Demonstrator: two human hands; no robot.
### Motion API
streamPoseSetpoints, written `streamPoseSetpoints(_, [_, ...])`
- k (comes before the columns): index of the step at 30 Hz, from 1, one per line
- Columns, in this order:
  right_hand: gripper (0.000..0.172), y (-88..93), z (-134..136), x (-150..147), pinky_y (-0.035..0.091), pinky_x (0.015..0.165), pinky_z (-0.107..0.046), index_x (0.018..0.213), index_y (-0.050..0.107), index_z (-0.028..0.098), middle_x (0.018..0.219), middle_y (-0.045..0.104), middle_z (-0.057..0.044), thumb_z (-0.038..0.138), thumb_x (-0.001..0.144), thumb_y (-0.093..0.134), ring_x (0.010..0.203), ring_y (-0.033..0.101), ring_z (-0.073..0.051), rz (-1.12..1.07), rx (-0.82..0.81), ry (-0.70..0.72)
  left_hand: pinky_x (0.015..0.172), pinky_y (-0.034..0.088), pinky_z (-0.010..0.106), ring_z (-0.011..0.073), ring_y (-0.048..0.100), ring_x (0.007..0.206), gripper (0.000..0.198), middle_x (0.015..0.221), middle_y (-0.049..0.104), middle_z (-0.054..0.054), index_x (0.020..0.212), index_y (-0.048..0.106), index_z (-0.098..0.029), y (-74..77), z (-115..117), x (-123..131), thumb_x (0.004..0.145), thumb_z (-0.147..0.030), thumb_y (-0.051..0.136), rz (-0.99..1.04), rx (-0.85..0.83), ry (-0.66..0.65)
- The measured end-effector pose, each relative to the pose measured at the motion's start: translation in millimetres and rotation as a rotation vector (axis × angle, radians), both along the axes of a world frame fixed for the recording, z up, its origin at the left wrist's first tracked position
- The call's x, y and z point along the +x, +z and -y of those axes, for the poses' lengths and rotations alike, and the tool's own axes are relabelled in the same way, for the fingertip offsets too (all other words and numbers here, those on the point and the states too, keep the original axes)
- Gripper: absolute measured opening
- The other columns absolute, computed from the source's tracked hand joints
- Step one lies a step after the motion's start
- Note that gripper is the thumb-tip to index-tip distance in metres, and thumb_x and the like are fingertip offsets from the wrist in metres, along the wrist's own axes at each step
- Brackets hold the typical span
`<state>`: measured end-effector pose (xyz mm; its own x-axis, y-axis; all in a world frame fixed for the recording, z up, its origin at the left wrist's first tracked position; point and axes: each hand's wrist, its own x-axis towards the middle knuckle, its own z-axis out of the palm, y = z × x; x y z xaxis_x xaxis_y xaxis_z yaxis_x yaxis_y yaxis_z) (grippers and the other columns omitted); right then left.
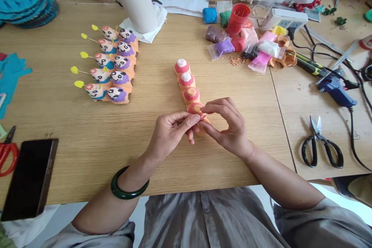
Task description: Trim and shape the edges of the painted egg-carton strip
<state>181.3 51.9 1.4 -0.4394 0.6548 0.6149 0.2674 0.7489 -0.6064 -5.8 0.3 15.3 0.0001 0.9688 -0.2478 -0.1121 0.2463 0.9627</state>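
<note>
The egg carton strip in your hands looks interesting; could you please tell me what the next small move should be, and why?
I would probably press the pink ring into place on the fourth cup of the strip with the right hand's fingertips, while the left hand steadies it. The two top cups already show neat rings with white tops; this one looks unfinished.

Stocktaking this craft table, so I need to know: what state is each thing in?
Egg-carton strip: lying flat, cups ringed with pink clay, top two white-tipped.
Left hand: pinching the strip's lowest cup.
Right hand: pinching the same cup.
Scissors: lying flat, blades slightly open.
Glue gun: on its side, cord attached.
Phone: lying flat, screen dark.
</note>
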Motion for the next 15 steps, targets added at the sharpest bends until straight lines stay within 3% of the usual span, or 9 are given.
streamPoseSetpoints(9, [0.004, 3.4, 0.1, 0.7, 0.057, 0.080, -0.040, 0.100, 0.071, 0.022, 0.098, 0.076, -0.006, 0.020, 0.097, 0.073, 0.090, 0.068, -0.021, -0.038, -0.014, 0.063, 0.049, 0.051, 0.023, 0.0091, 0.058, 0.047, 0.030, 0.067, 0.071, 0.001, 0.074, 0.076, -0.018, 2.5, 0.1, -1.8, 0.092, -0.042, 0.077, -0.023, 0.042, -0.059])
streamPoseSetpoints(12, [0.004, 6.0, 1.1, 1.1, 0.059, 0.083, -0.039, 0.094, 0.072, 0.021, 0.094, 0.076, -0.005, 0.022, 0.097, 0.074, 0.090, 0.070, -0.019, -0.135, -0.210, 0.085, 0.051, 0.052, 0.023, 0.0087, 0.057, 0.048, 0.023, 0.067, 0.071, 0.000, 0.079, 0.078, -0.019, 2.5, -1.5, -2.6, 0.092, -0.038, 0.077, -0.061, 0.068, 0.021])
streamPoseSetpoints(15, [0.011, 7.1, 0.5, 1.7, 0.062, 0.079, -0.035, 0.093, 0.076, 0.021, 0.095, 0.076, -0.004, 0.032, 0.096, 0.077, 0.090, 0.071, -0.018, -0.259, -0.525, 0.050, 0.057, 0.056, 0.023, 0.0100, 0.061, 0.059, 0.015, 0.076, 0.073, 0.002, 0.087, 0.079, -0.018, 0.9, -6.4, -3.9, 0.090, -0.033, 0.077, -0.013, 0.068, 0.179])
